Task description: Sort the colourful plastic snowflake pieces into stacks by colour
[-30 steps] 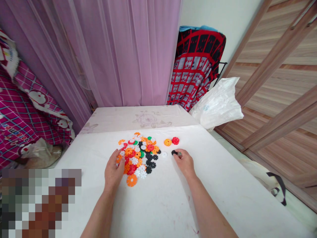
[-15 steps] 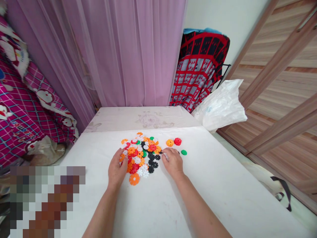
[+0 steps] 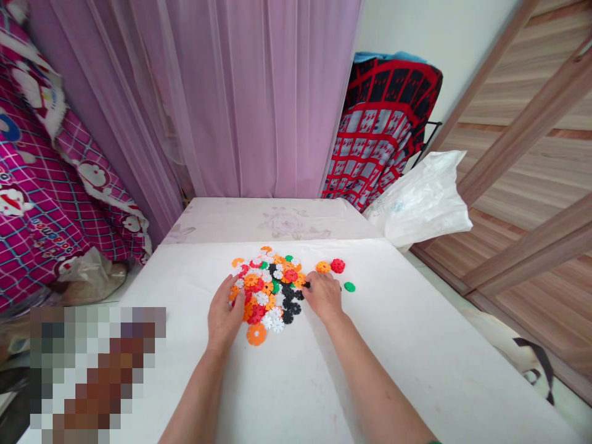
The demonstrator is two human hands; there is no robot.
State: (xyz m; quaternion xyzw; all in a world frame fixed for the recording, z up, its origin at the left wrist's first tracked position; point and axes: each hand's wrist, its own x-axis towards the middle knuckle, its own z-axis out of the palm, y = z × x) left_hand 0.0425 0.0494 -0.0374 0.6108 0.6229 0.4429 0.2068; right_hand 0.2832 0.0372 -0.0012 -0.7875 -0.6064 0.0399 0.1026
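A heap of flower-shaped plastic discs in orange, red, white, green and black lies on the white table. My left hand [image 3: 226,313] rests at the heap's left edge, its thumb and fingers apart beside the red and orange discs [image 3: 256,314]. At the right side, my right hand [image 3: 324,295] has its fingers closed on a small black disc [image 3: 306,285], mostly hidden by the fingertips. Black discs [image 3: 288,305] lie between the hands. Beyond my right hand are a yellow-orange stack [image 3: 322,267], a red stack [image 3: 338,266] and a green disc [image 3: 349,287].
The white table [image 3: 416,370] carries a floral cloth [image 3: 222,220] at its far end. A white plastic bag [image 3: 420,200] hangs by the far right corner. Purple curtains [image 3: 250,98] stand behind, and a pink plaid cloth [image 3: 83,185] is on the left.
The whole view has shifted slightly, so the table and heap appear further right. My right hand's fingers have drawn in around the black disc. My left hand stays by the heap.
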